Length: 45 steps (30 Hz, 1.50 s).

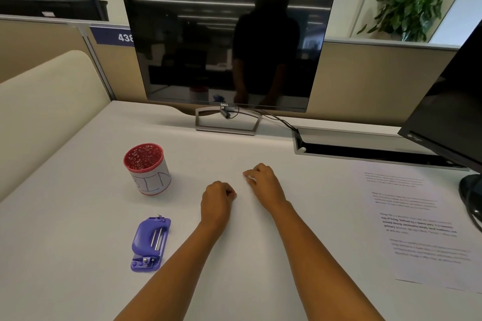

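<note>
Purple punch sits left of curled left hand, apart; right hand fingers curled, contents unclear.

The curled left hand and right hand are rested on a white desk near a purple plastic hole punch.

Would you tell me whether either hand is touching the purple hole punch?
No, the left hand and right hand both rest on the desk, apart from the hole punch.
</note>
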Motion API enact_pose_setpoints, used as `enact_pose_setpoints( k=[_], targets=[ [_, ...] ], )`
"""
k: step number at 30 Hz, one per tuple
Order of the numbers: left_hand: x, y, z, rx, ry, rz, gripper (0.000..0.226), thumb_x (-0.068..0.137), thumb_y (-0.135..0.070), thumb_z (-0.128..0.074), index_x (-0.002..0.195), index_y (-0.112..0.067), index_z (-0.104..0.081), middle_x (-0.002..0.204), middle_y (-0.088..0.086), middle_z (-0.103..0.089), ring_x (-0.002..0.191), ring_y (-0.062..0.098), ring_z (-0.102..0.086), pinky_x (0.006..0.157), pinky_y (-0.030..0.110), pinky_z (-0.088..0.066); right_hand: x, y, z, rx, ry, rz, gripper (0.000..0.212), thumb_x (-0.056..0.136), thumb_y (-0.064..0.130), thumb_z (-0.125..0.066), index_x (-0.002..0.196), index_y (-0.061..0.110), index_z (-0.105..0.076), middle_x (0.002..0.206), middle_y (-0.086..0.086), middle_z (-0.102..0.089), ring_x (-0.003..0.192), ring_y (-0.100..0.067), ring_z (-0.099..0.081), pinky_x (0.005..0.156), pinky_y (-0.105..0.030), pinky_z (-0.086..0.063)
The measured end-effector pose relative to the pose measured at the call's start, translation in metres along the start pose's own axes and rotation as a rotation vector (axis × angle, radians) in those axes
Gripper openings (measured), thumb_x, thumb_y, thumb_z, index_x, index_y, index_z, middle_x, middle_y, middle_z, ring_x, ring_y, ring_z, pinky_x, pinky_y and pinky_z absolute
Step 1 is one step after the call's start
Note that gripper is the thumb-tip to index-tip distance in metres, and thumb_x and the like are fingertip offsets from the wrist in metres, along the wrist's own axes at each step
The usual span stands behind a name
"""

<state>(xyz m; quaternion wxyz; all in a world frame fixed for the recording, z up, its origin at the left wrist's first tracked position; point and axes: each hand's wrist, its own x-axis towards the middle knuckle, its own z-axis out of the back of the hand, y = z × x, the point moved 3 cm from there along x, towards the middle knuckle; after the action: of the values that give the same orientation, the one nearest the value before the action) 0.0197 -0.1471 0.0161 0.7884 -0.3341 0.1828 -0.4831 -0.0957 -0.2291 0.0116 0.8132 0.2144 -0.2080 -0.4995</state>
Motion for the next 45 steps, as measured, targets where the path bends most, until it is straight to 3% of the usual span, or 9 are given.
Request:
enact_pose_setpoints(
  k=[9, 22, 25, 29, 32, 34, 36, 41, 45],
  targets=[
    [0.008, 0.003, -0.007, 0.105, 0.125, -0.021, 0.017, 0.090, -0.011, -0.053, 0.094, 0.001, -0.065, 0.102, 0.016, -0.062, 0.082, 0.020, -0.056, 0.078, 0.029, -0.048, 0.010, 0.003, 0.001, -0.059, -0.010, -0.016, 0.015, 0.088, 0.010, -0.058, 0.096, 0.005, -0.070, 0.101, -0.012, -0.066, 0.092, -0.025, -0.061, 0.081, -0.029, -0.052],
    [0.011, 0.016, 0.004, -0.014, 0.099, 0.011, 0.018, 0.090, -0.008, -0.053, 0.098, -0.001, -0.068, 0.105, 0.014, -0.067, 0.095, 0.024, -0.061, 0.076, 0.017, -0.037, 0.026, 0.011, -0.004, -0.334, 0.202, -0.060, 0.026, 0.093, 0.002, -0.043, 0.113, -0.003, -0.057, 0.119, -0.021, -0.055, 0.113, -0.031, -0.050, 0.088, -0.033, -0.045],
    [0.009, 0.015, 0.005, -0.027, 0.090, -0.007, 0.016, 0.087, -0.008, -0.057, 0.095, -0.001, -0.069, 0.102, 0.014, -0.068, 0.092, 0.024, -0.062, 0.076, 0.017, -0.039, 0.021, 0.013, -0.007, -0.390, 0.240, -0.028, 0.029, 0.091, -0.006, -0.039, 0.118, -0.005, -0.051, 0.123, -0.022, -0.051, 0.116, -0.033, -0.047, 0.079, -0.029, -0.035],
    [0.007, 0.019, 0.011, -0.113, 0.027, 0.041, 0.017, 0.088, -0.009, -0.058, 0.098, -0.001, -0.069, 0.102, 0.014, -0.069, 0.086, 0.020, -0.061, 0.079, 0.019, -0.043, 0.011, 0.011, -0.009, -0.358, 0.290, -0.018, 0.025, 0.085, -0.009, -0.047, 0.106, -0.002, -0.058, 0.108, -0.018, -0.058, 0.104, -0.028, -0.054, 0.074, -0.027, -0.032],
    [0.005, 0.028, 0.017, -0.189, -0.021, 0.120, 0.021, 0.089, -0.012, -0.056, 0.105, -0.001, -0.066, 0.104, 0.017, -0.069, 0.087, 0.026, -0.063, 0.085, 0.026, -0.048, 0.007, 0.016, -0.003, -0.227, 0.372, -0.027, 0.019, 0.050, 0.000, -0.066, 0.062, 0.015, -0.068, 0.065, -0.001, -0.062, 0.063, -0.012, -0.059, 0.057, -0.023, -0.025],
    [0.005, 0.031, 0.020, -0.209, -0.028, 0.131, 0.020, 0.090, -0.011, -0.056, 0.104, -0.001, -0.066, 0.102, 0.018, -0.069, 0.077, 0.023, -0.062, 0.080, 0.024, -0.047, 0.002, 0.011, 0.000, -0.138, 0.343, -0.113, 0.014, 0.066, 0.002, -0.063, 0.077, 0.011, -0.063, 0.078, -0.008, -0.057, 0.078, -0.021, -0.058, 0.065, -0.025, -0.027],
    [0.004, 0.032, 0.021, -0.217, -0.028, 0.126, 0.019, 0.089, -0.010, -0.057, 0.103, -0.001, -0.067, 0.101, 0.018, -0.069, 0.073, 0.019, -0.058, 0.078, 0.021, -0.045, 0.004, 0.001, 0.003, -0.173, 0.183, 0.004, 0.006, 0.091, 0.009, -0.043, 0.088, 0.010, -0.047, 0.094, -0.011, -0.050, 0.091, -0.025, -0.050, 0.073, -0.028, -0.034],
    [-0.001, 0.026, 0.016, -0.149, 0.017, 0.046, 0.019, 0.087, -0.014, -0.061, 0.100, -0.003, -0.069, 0.104, 0.014, -0.069, 0.085, 0.016, -0.058, 0.082, 0.018, -0.043, -0.003, -0.016, 0.011, 0.369, 0.109, -0.199, 0.003, 0.092, 0.013, -0.048, 0.092, 0.010, -0.048, 0.110, -0.014, -0.063, 0.101, -0.027, -0.061, 0.091, -0.037, -0.050],
    [-0.002, 0.020, 0.014, -0.095, 0.033, -0.016, 0.020, 0.083, -0.018, -0.066, 0.099, -0.006, -0.071, 0.101, 0.011, -0.067, 0.085, 0.016, -0.058, 0.079, 0.019, -0.045, -0.001, -0.017, 0.008, 0.484, 0.025, -0.278, 0.009, 0.086, 0.009, -0.059, 0.083, 0.012, -0.051, 0.101, -0.015, -0.067, 0.093, -0.026, -0.064, 0.084, -0.034, -0.053]
  ],
)
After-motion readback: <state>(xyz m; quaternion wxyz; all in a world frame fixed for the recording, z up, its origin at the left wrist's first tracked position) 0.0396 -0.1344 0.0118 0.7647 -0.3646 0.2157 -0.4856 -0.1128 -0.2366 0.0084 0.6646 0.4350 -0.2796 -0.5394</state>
